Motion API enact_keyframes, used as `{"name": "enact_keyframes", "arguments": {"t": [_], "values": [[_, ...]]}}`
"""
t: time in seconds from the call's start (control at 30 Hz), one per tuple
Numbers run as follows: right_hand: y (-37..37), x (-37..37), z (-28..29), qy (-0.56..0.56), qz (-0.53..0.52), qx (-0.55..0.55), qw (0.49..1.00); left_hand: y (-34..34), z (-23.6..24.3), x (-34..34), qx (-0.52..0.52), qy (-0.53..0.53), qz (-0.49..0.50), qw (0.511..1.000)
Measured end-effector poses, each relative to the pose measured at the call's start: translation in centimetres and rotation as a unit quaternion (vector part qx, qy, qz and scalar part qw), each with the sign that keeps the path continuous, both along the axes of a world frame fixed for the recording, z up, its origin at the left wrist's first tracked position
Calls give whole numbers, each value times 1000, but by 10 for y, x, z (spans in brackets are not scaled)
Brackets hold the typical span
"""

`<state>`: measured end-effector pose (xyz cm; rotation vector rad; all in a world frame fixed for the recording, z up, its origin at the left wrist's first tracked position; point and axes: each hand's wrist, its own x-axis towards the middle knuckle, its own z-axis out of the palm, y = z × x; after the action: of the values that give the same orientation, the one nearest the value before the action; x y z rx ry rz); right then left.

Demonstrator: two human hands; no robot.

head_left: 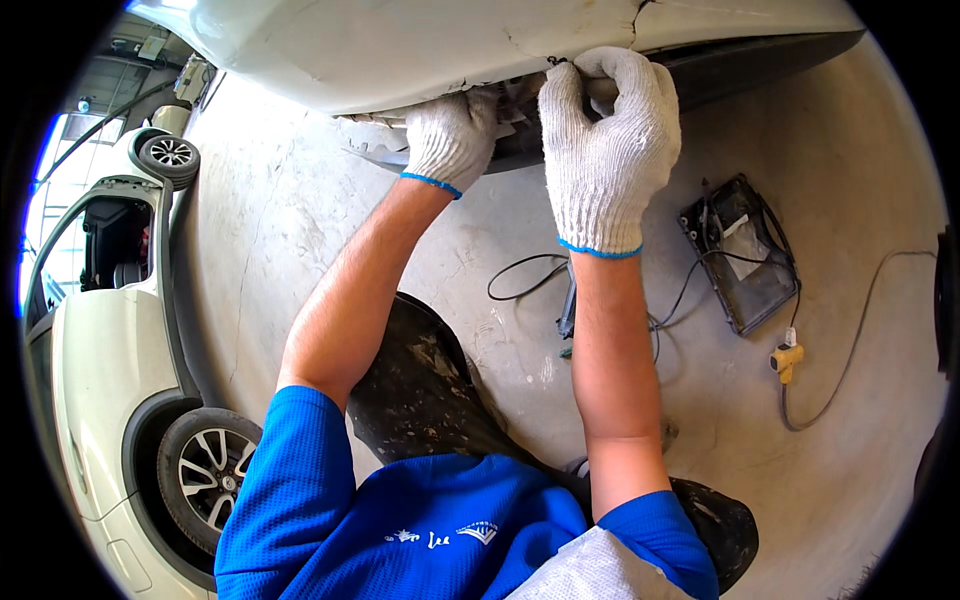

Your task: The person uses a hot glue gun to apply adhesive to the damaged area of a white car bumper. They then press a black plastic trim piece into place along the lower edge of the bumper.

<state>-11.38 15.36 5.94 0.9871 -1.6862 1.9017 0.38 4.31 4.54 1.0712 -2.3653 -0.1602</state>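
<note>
A cracked white car body panel [340, 50], apparently a bumper, spans the top of the view, with dark trim [760, 62] along its lower edge. My left hand [447, 135], in a white knit glove with a blue cuff, reaches under the panel's edge; its fingertips are hidden behind it. My right hand [608, 150], gloved the same way, is at the edge below the crack, fingers curled and pinched beside a small black piece. Whether that piece is held I cannot make out.
On the concrete floor [250, 300] lie a black tray [750, 300] with tools and cables, a yellow connector [786, 365] on a cord, and a dark tool [566, 310] behind my right forearm. A white car [110, 350] with its door opening exposed stands at the left.
</note>
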Motion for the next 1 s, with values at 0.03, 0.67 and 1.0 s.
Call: {"name": "enact_keyframes", "arguments": {"t": [0.03, 0.67, 1.0], "values": [[0, -1, -1, 7, -3, 3, 1000, 1, 1, 0, 2, 13, -13, 1000], [7, -24, -5, 135, 67, 22, 988, 3, 6, 3, -11, 18, -38, 999], [2, -27, -2, 167, 82, -11, 982, -3, 3, 3, -4, 6, -45, 999]]}}
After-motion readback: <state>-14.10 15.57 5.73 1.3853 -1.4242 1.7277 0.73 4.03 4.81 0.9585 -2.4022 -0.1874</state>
